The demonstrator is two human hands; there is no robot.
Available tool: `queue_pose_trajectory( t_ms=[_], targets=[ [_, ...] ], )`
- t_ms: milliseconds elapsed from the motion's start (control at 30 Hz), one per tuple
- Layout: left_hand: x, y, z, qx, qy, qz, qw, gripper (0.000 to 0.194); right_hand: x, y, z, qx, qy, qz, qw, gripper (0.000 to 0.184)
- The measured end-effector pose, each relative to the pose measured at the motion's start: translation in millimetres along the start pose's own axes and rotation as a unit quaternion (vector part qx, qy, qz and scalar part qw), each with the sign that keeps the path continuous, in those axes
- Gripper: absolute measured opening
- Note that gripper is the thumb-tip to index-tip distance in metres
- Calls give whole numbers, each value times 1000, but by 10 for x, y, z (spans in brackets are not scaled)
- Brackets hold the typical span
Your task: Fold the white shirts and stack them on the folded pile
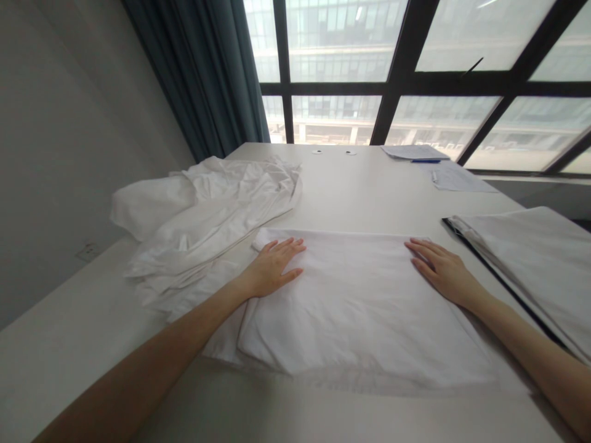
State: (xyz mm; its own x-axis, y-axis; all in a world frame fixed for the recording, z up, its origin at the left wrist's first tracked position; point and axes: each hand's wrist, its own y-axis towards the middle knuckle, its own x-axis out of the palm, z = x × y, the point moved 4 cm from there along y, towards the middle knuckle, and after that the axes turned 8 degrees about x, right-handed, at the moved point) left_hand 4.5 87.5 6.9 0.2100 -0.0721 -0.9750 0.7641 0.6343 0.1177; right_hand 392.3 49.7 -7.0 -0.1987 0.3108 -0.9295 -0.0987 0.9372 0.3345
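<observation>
A folded white cloth (360,307) lies across the near part of the table, its layers showing at the left edge and light wrinkles over its top. My left hand (276,266) rests flat on its far left corner, fingers stretched out. On the far right corner lies my right hand (436,267), palm down with the fingers extended. Neither hand grips the fabric. Left of the folded cloth is a loose heap of white cloth (221,209), crumpled and partly hanging over the table's left side.
The white table (341,191) reaches back to a window (341,117). More folded white cloth (535,246) sits at the right on a dark-edged thing. Papers (462,179) and a blue pen (425,161) lie at the back right. A dark curtain (217,74) hangs behind.
</observation>
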Motion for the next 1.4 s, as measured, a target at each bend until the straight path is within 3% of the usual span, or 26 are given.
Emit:
queue_pose_trajectory(
  t_ms=[333, 633, 867, 1200, 1400],
  targets=[
    [-6, 0, 5, 0, -3, 6, 1000, 48, -3, 2, 1, -5, 11, 8, 1000, 46],
    [-97, -5, 79, 58, -19, 93, 994, 21, -2, 4, 6, -2, 11, 3, 1000, 46],
    [-141, -5, -103, -6, -27, 173, 985, 18, -5, 2, 2, 1, 9, 1, 1000, 47],
    [-188, -31, -350, -75, 8, 211, 975, 13, 12, 3, 23, 1, 23, 5, 1000, 47],
    [-182, -54, -481, -97, -2, 234, 967, 11, 4, 14, 171, 82, 4, 61, 995, 48]
  ],
)
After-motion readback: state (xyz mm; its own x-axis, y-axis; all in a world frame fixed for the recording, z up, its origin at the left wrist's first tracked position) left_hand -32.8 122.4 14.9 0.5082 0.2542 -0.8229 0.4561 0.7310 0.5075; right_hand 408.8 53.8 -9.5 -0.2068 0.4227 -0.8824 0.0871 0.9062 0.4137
